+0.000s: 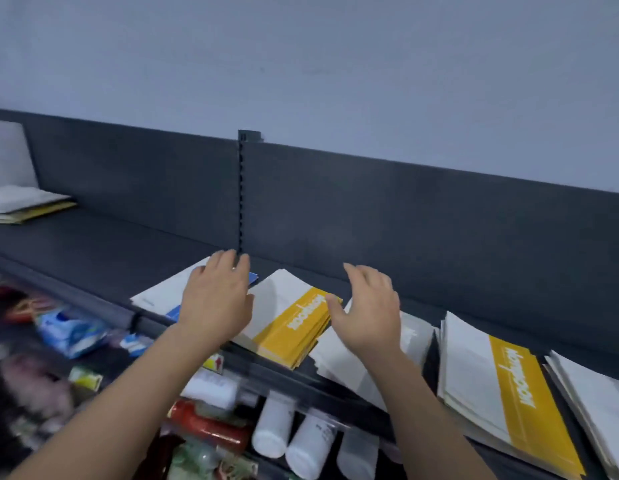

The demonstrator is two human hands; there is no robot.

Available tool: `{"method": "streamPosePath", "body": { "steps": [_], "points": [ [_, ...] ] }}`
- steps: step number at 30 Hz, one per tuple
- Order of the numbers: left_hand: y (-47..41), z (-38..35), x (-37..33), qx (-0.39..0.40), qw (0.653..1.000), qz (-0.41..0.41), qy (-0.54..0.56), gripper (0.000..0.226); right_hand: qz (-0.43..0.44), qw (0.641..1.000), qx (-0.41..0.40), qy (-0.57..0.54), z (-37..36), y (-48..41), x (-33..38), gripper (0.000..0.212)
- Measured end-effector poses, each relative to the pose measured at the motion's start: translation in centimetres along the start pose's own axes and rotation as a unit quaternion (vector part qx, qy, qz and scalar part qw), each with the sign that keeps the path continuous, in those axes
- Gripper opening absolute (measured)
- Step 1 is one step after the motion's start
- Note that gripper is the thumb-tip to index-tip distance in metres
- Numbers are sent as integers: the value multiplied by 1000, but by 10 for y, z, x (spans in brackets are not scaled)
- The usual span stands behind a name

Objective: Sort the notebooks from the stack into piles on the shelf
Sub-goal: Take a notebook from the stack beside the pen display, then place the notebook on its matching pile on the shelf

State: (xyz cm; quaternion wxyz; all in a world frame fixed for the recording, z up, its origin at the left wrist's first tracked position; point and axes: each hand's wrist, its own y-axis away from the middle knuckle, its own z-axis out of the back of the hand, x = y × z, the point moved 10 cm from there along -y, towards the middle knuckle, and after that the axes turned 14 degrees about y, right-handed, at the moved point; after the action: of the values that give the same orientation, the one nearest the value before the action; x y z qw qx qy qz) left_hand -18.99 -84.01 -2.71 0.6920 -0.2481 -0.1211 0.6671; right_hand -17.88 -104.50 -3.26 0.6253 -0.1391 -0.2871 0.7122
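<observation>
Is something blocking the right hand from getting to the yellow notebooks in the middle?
Nothing visible does. The right hand, fingers spread, is right beside the middle yellow notebook pile, its thumb at the pile's edge, with no object between them.

Dim, cool, bluish indoor light, spread evenly, with no source in view. The wall (301, 64) reads flat blue-grey, and the dark shelf (93, 244) takes little light. A faint, soft shadow lies on the white cover of the notebooks (294, 327), just beside the left hand (216, 299). The whole frame is soft with motion blur. The goods (69, 330) at lower left smear worst, and the right hand (370, 313) has fuzzy edges. The wide-angle lens tilts and bends the shelf line toward the edges.
</observation>
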Motion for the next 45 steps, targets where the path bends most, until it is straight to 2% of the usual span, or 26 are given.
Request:
{"method": "streamPosePath", "body": {
  "steps": [3, 8, 16, 29, 41, 45],
  "points": [
    [9, 20, 57, -8, 998, 51, -48, 69, 54, 998, 18, -6, -11, -7, 56, 59],
    [30, 50, 143, -31, 989, 114, -86, 70, 146, 989, 30, -13, -27, -11, 148, 65],
    [60, 88, 266, -57, 978, 156, -125, 66, 206, 977, 49, -37, -61, -14, 287, 64],
    [70, 125, 454, -45, 964, 202, -164, 71, 240, 966, 72, -62, -122, -29, 489, 64],
    [54, 114, 591, -20, 956, 241, -169, 54, 269, 956, 97, -68, -194, -65, 620, 61],
    [27, 105, 629, -37, 957, 234, -167, 58, 273, 954, 102, -71, -227, -89, 656, 62]
  ]
}}
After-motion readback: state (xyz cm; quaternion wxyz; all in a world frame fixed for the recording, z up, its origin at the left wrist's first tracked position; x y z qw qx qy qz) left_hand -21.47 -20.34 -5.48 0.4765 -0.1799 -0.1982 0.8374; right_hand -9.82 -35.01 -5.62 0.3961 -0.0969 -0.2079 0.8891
